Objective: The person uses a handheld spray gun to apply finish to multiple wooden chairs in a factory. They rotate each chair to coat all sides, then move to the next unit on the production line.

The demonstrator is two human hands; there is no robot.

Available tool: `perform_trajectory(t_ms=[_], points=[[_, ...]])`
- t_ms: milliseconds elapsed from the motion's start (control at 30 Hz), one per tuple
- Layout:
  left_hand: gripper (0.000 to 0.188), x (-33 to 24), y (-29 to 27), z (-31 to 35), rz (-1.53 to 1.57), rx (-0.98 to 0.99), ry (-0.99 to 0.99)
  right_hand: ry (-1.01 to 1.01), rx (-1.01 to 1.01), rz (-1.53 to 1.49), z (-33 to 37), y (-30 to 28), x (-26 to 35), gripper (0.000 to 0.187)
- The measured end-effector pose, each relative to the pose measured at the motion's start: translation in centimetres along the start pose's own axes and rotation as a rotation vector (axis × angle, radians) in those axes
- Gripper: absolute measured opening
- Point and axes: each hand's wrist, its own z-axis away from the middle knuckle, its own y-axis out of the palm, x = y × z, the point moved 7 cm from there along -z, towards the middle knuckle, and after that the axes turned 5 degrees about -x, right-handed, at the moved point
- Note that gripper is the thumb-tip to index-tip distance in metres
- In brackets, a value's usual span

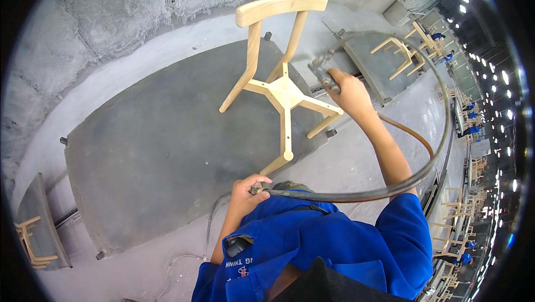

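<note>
A pale wooden chair frame (285, 91) with a curved backrest and no seat panel stands on a dark grey tabletop (150, 135). To the right of the chair, my right hand (352, 95) is closed around a worn metal spray gun (323, 73). The gun is partly blurred and appears apart from the wood. Low in front of my body, my left hand (246, 193) grips a hose (340, 196) close to a metal fitting. From there the hose arcs up on the right and loops over toward the gun. No spray can be made out.
A dusty, crusted grey wall (122, 18) curves behind the table. Another grey table (384, 59) at the upper right carries more chair frames (398, 51); one more table (42, 213) stands far left. A thin hose (210, 218) trails to the floor. Distant workers in blue are along the right.
</note>
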Motion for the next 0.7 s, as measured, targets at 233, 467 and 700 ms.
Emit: perform_trajectory(t_ms=[233, 467, 700], points=[[0.042, -2.2, 0.9, -0.8, -0.024, 0.003, 0.067, 0.037, -0.012, -0.356, 0.4, -6.6, 4.9, 0.028], [0.049, -3.0, 1.4, -1.6, 0.098, -0.028, 0.114, -0.427, -0.263, -0.265, -2.9, -10.4, 12.1, 0.025], [0.037, -4.4, 4.4, -2.9, 0.090, -0.102, 0.082, -0.171, 0.177, -0.569, -5.8, -7.6, 10.4, 0.026]])
